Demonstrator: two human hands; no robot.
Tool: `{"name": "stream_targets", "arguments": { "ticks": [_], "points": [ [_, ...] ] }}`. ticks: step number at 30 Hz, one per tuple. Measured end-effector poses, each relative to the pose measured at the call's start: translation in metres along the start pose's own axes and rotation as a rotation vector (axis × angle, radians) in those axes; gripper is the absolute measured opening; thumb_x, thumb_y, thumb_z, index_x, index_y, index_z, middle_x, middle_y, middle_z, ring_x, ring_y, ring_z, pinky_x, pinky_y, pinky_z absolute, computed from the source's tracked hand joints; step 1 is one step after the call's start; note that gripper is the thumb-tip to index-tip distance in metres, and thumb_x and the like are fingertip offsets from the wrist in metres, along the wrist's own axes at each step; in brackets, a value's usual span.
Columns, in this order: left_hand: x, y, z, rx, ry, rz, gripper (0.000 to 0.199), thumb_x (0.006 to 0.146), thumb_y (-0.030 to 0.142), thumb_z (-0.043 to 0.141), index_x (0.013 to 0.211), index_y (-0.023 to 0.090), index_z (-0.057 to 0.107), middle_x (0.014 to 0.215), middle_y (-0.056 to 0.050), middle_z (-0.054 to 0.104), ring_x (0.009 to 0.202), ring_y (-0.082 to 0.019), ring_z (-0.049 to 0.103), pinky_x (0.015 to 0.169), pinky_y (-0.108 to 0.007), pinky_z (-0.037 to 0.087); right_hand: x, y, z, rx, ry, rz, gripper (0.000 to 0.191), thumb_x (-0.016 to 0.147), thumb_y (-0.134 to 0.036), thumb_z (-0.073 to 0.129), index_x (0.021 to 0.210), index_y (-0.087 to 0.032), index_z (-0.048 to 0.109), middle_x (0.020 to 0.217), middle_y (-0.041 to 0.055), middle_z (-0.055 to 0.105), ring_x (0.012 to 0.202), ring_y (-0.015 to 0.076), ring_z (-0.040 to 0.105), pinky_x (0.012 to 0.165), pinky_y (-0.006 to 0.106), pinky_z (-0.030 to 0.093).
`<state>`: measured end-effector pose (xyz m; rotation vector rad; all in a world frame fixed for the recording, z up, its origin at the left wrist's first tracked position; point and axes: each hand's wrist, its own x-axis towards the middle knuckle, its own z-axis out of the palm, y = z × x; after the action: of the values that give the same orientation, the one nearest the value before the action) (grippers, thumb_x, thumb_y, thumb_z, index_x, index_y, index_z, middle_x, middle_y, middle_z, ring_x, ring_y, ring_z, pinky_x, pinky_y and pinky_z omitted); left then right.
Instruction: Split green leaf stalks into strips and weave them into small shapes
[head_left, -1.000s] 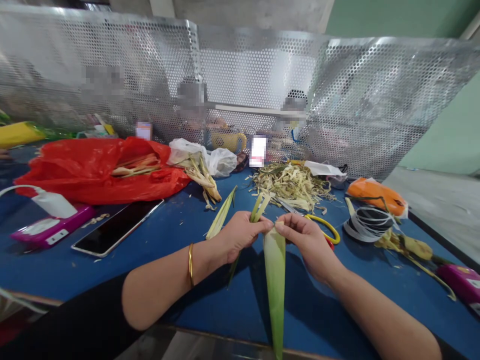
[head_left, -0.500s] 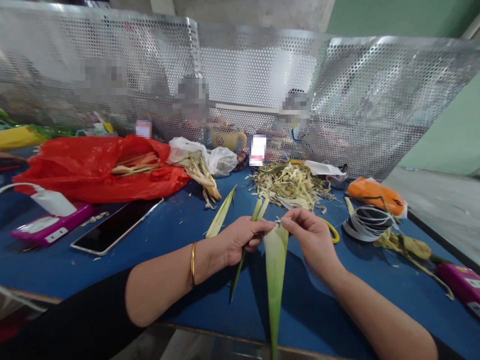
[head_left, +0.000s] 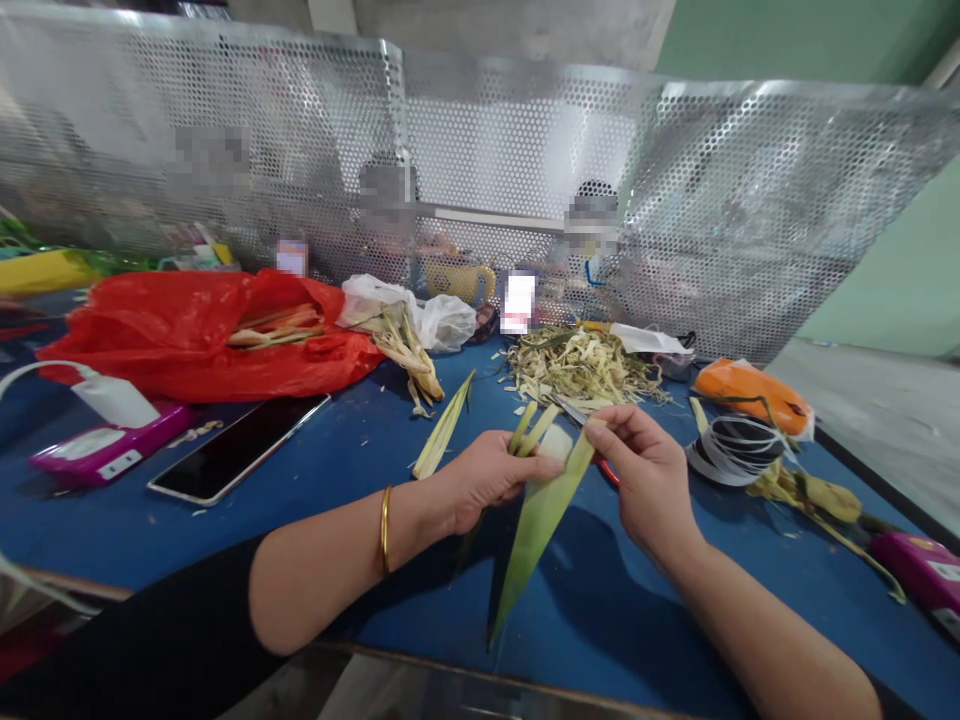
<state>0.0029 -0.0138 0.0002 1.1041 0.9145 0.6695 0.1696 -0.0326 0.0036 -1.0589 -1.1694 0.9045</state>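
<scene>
A long green leaf (head_left: 536, 525) hangs point down between my hands over the blue table. Its upper left part is pinched by my left hand (head_left: 491, 475), which also holds narrow folded leaf strips (head_left: 534, 432). The top right edge of the leaf is between the thumb and fingers of my right hand (head_left: 637, 460). Behind my right hand lie scissors (head_left: 571, 410), partly hidden, with a bit of red handle showing. A heap of shredded leaf (head_left: 581, 365) sits just beyond, and a folded leaf piece (head_left: 444, 428) lies left of my hands.
On the left are a red plastic bag (head_left: 187, 340), a black phone (head_left: 240, 450) and a purple power strip (head_left: 112, 450). A wire spool (head_left: 731, 448) and an orange packet (head_left: 754, 395) lie right. A perforated metal screen (head_left: 517, 140) stands behind, with people beyond.
The leaf has tilted, its tip swinging left and up, and its top edge has spread to the right. My right hand has moved slightly right. The strips in my left hand have turned.
</scene>
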Motion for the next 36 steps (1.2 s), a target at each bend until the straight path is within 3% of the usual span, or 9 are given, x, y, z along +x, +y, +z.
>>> {"name": "stream_targets", "arguments": {
  "ticks": [3,6,8,16,20,27,31,33,36],
  "points": [
    [0.0,-0.002,0.002,-0.013,0.037,0.03,0.033,0.063,0.042,0.076,0.066,0.015,0.057,0.044,0.01,0.036,0.037,-0.003,0.021,0.041,-0.023,0.011,-0.001,0.0,0.002,0.087,-0.072,0.107,0.031,0.068,-0.034,0.077,0.092,-0.02,0.064,0.071,-0.0006,0.057,0.063,0.0125,0.051,0.057,0.024,0.045],
    [0.002,-0.004,0.002,-0.036,0.055,0.055,0.033,0.064,0.042,0.075,0.065,0.016,0.056,0.043,0.01,0.035,0.037,-0.003,0.02,0.04,-0.023,0.011,-0.003,0.002,0.004,0.099,-0.201,0.227,0.027,0.068,-0.038,0.076,0.084,-0.019,0.067,0.077,0.002,0.062,0.066,0.0135,0.053,0.059,0.024,0.044],
    [0.003,-0.005,0.001,-0.037,0.078,0.06,0.034,0.064,0.042,0.075,0.064,0.015,0.055,0.043,0.009,0.036,0.037,-0.003,0.021,0.04,-0.023,0.011,-0.004,0.002,0.004,0.071,-0.216,0.236,0.023,0.072,-0.041,0.073,0.077,-0.019,0.069,0.075,0.0022,0.063,0.066,0.0138,0.053,0.061,0.025,0.044],
    [0.02,-0.002,-0.017,-0.15,0.294,0.094,0.027,0.067,0.028,0.073,0.065,0.017,0.049,0.041,0.012,0.031,0.034,-0.002,0.02,0.038,-0.021,0.009,-0.007,-0.025,-0.01,0.158,-0.001,-0.155,0.012,0.079,-0.033,0.067,0.072,-0.024,0.07,0.078,0.003,0.06,0.071,0.0167,0.053,0.063,0.029,0.043],
    [0.03,0.002,-0.031,-0.173,0.451,0.14,0.028,0.065,0.025,0.076,0.068,0.016,0.05,0.044,0.01,0.037,0.034,-0.002,0.024,0.037,-0.019,0.011,-0.004,-0.042,-0.021,0.198,-0.069,-0.29,0.015,0.081,-0.034,0.064,0.071,-0.024,0.067,0.067,0.0019,0.053,0.065,0.0157,0.05,0.059,0.03,0.041],
    [0.04,0.006,-0.045,-0.191,0.612,0.187,0.024,0.068,0.023,0.073,0.07,0.016,0.051,0.043,0.01,0.037,0.034,-0.002,0.026,0.036,-0.018,0.011,0.002,-0.052,-0.032,0.447,-0.46,0.009,0.027,0.072,-0.04,0.07,0.058,-0.023,0.055,0.048,-0.0065,0.029,0.036,0.0065,0.025,0.037,0.022,0.028],
    [0.042,0.005,-0.047,-0.202,0.645,0.2,0.022,0.07,0.022,0.071,0.069,0.016,0.051,0.043,0.011,0.035,0.033,-0.002,0.024,0.036,-0.018,0.01,0.001,-0.047,-0.038,0.713,-0.683,0.074,0.022,0.076,-0.036,0.068,0.062,-0.023,0.058,0.044,-0.0101,0.025,0.026,0.0021,0.017,0.029,0.017,0.022],
    [0.042,0.006,-0.047,-0.214,0.638,0.202,0.022,0.07,0.022,0.071,0.069,0.016,0.05,0.044,0.011,0.035,0.034,-0.002,0.024,0.036,-0.018,0.011,0.001,-0.047,-0.039,0.761,-0.684,0.081,0.02,0.077,-0.035,0.068,0.064,-0.024,0.06,0.044,-0.0103,0.025,0.025,0.0018,0.019,0.028,0.017,0.022],
    [0.037,0.008,-0.042,-0.232,0.559,0.191,0.025,0.069,0.024,0.071,0.066,0.017,0.047,0.046,0.01,0.037,0.036,-0.002,0.026,0.036,-0.017,0.013,0.003,-0.046,-0.036,0.64,-0.561,0.106,0.023,0.07,-0.036,0.075,0.058,-0.023,0.06,0.051,-0.0061,0.034,0.037,0.0051,0.035,0.038,0.019,0.032]
  ]
}}
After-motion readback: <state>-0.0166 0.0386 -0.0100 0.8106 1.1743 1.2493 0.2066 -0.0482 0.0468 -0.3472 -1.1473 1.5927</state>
